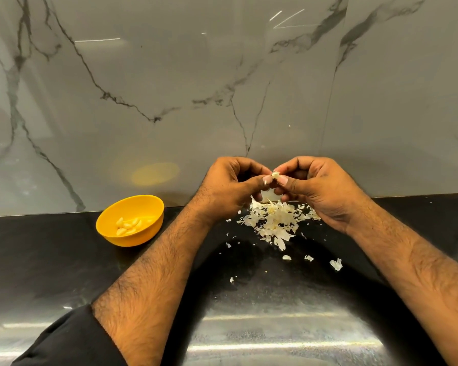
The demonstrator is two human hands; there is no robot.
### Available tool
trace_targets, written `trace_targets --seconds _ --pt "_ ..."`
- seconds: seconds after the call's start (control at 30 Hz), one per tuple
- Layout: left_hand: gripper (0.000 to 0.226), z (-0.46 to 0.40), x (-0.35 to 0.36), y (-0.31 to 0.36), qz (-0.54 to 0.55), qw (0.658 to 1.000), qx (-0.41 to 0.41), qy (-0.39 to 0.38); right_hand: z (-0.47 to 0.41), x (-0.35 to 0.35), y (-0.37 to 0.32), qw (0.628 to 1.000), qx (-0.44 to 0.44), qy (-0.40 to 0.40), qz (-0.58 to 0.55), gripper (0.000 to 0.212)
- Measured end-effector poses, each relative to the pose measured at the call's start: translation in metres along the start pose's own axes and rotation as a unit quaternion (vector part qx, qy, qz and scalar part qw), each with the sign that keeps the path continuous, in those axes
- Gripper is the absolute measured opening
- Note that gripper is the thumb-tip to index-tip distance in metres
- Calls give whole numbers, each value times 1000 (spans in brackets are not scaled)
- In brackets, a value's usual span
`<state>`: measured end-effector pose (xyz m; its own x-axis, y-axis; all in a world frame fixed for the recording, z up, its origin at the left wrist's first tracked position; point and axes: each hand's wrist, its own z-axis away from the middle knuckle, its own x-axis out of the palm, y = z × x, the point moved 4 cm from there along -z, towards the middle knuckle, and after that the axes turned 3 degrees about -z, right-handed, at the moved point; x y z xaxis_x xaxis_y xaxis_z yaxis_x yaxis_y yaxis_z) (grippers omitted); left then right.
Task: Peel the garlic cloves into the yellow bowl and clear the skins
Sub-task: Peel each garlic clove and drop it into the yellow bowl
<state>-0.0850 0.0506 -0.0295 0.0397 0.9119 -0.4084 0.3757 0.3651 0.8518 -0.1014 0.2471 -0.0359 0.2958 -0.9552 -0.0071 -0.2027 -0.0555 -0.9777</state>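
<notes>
My left hand [230,186] and my right hand [317,186] meet above the counter, and both pinch a small garlic clove [275,176] between thumbs and fingertips. Directly below them lies a heap of white garlic skins [273,223] on the black counter. To the left stands the yellow bowl [106,220] with several peeled cloves [128,225] inside. My palms hide most of the clove, so only a pale tip shows.
Loose skin flakes [336,264] are scattered nearer to me on the black countertop [50,260]. A grey marble wall [169,88] rises right behind the bowl and the hands. A glossy reflection lies on the counter's near part.
</notes>
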Motion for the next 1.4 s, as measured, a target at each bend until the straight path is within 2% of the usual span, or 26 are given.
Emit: trace_targets --seconds 0.17,0.4,0.6,0.93,1.03,1.2,1.4 --pt "14 1 2 -2 7 1000 -29 -3 2 5 -4 990 -49 2 134 19" --pt "12 -1 5 -9 13 998 -61 -11 7 8 -11 937 -151 43 311 13" --pt "13 0 6 -11 68 995 -62 -31 10 4 -16 924 -177 39 336 12" --pt "14 3 10 -16 74 992 -94 -33 13 5 -12 922 -169 -2 350 14" --pt "12 2 10 -14 91 991 -99 -23 13 4 -12 936 -153 -4 316 14" --pt "13 3 7 -6 104 991 -84 2 9 0 -12 979 -111 -13 168 18" --pt "13 3 5 -4 98 990 -98 17 7 -7 -7 996 -90 -15 14 24"
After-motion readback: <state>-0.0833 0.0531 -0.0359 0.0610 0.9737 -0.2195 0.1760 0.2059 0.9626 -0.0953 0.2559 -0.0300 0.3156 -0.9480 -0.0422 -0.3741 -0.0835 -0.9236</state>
